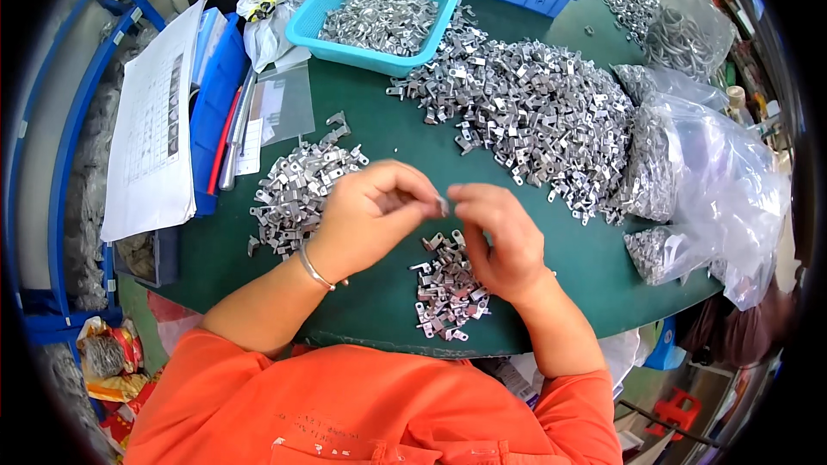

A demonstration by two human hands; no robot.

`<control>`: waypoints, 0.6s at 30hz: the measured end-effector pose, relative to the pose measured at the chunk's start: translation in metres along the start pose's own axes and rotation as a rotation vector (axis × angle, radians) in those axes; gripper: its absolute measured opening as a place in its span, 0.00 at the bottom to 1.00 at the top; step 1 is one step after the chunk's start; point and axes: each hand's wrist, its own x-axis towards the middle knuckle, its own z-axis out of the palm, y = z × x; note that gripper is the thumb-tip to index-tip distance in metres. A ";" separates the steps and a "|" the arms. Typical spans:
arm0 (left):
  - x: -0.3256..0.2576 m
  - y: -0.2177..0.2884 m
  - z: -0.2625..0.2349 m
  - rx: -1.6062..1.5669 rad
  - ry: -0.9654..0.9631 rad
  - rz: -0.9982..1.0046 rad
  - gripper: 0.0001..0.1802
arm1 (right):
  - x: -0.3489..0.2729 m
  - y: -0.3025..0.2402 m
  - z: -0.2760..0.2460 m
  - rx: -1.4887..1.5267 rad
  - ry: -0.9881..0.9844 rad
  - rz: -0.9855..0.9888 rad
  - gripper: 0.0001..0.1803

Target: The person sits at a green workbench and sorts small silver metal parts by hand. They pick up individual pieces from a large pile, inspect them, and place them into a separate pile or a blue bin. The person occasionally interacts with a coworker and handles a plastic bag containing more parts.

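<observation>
A small metal piece (443,206) is pinched by the left hand (366,215), just left of the half-curled right hand (501,241), whose hold, if any, cannot be told.

Small silvery metal piece (443,205), raised between two hands
Pinched at the fingertips (428,206) of the left hand (366,215), it tilts near upright above the green surface (379,129), just beside the right hand (501,241); finer shape unclear.
</observation>
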 end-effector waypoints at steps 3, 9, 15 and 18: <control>0.017 0.006 -0.028 0.745 0.290 0.510 0.05 | -0.003 0.024 0.000 -0.202 -0.016 0.221 0.12; 0.021 -0.008 -0.074 1.006 0.268 0.172 0.04 | 0.011 0.057 0.014 -0.597 -0.195 0.273 0.10; 0.020 -0.006 -0.068 0.953 0.291 0.263 0.06 | 0.012 0.047 0.008 -0.204 -0.142 0.407 0.10; 0.015 0.008 -0.040 0.698 0.325 0.276 0.06 | 0.007 0.032 0.001 0.309 -0.152 0.837 0.11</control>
